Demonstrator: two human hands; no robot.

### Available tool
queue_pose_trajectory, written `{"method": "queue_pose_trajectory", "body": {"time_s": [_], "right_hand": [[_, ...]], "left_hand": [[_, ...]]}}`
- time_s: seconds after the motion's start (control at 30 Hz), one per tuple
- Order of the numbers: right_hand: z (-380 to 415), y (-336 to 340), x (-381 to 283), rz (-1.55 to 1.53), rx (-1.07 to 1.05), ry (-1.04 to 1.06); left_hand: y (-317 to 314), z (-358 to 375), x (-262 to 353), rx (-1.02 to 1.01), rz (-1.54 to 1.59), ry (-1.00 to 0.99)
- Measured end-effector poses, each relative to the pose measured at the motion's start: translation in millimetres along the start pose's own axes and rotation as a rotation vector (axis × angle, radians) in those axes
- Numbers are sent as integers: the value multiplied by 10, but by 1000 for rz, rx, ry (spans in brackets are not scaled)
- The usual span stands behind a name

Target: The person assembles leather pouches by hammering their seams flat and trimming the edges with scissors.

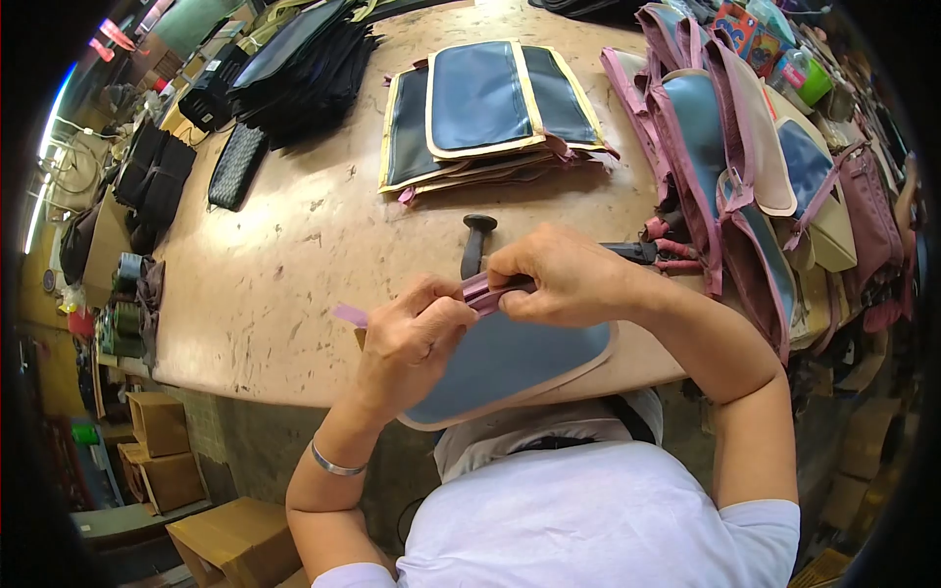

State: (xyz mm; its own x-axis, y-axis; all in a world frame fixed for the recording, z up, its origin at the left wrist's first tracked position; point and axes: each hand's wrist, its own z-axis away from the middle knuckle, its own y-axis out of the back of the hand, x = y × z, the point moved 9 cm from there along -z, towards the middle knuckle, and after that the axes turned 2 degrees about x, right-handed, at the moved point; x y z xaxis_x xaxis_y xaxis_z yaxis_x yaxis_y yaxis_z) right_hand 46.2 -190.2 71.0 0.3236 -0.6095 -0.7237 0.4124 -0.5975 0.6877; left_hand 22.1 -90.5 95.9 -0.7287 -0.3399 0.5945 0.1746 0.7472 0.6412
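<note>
My left hand (412,338) and my right hand (564,274) are close together over the table's front edge, both pinching a pink zipper strip (482,293). A loose pink end sticks out to the left of my left hand. Below the strip hangs a blue panel (520,358) with a cream border, lying partly over the table edge and towards my lap. Just behind my hands a black hammer-like tool (477,240) is on the table. Black-handled, red-gripped tools (667,254) lie right of my right hand, partly hidden by it.
On the wooden table (284,284), a stack of blue panels with yellow edging (480,103) sits at the back centre. Black pieces (304,73) are piled back left, near a black textured case (238,167). Pink-edged bags (706,137) crowd the right side. Cardboard boxes (235,539) stand lower left.
</note>
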Motion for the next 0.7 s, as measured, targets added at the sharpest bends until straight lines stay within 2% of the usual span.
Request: {"method": "queue_pose_trajectory", "body": {"time_s": [0.17,0.27,0.37,0.47,0.57,0.7], "right_hand": [[-28,-43,-27,-75,44,45],[-30,-28,-35,-92,32,94],[-33,-22,-24,-122,28,128],[-37,-22,-17,-152,14,123],[-36,-9,-4,-155,18,114],[-44,-2,-82,-95,64,150]], "left_hand": [[3,28,10,-5,-63,-6],[49,41,-142,-141,118,221],[152,109,-277,-219,191,274],[195,165,-352,-152,191,351],[234,142,-142,-99,-38,66],[247,168,-66,-20,-73,-14]]}}
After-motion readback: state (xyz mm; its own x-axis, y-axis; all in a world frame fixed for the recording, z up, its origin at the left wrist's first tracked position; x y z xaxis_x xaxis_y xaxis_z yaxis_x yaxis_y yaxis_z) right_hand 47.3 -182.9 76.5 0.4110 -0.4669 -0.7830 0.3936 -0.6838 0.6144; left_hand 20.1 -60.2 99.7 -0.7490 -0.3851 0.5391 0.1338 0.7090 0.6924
